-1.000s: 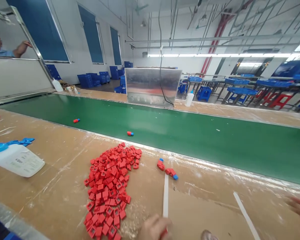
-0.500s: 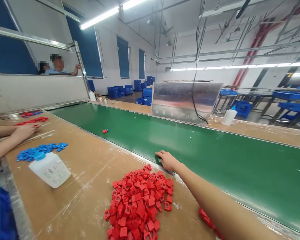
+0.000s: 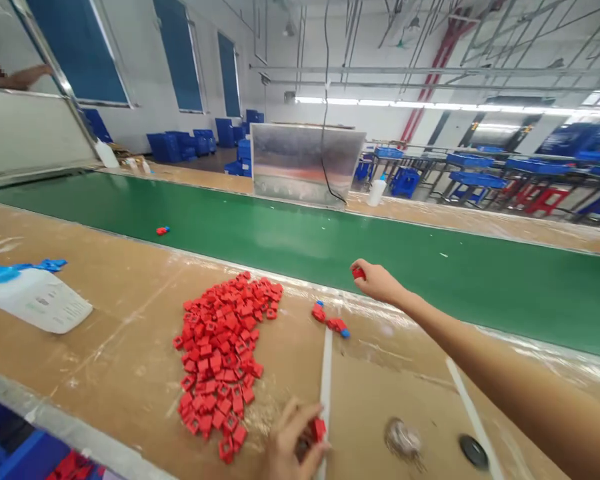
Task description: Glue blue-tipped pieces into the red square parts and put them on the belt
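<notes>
While the two hands are well apart, a small red plastic block (image 3: pixel 359 273) is pinched by the right hand (image 3: pixel 377 281) above the near edge of the green conveyor belt (image 3: pixel 300 233). A second red block (image 3: pixel 319 430) is clamped in the left hand (image 3: pixel 291 448), beside a white strip (image 3: pixel 325 387) and near a heap of red square plastic parts (image 3: pixel 219 353). A firm fingertip pinch is called for so that neither block slips.

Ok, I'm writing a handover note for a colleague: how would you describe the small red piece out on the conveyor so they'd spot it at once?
Find the long green conveyor belt and the shiny metal box standing behind it. To the left of that box, the small red piece with a blue end lies alone on the belt, well apart from the big heap of red pieces off the belt.
</notes>
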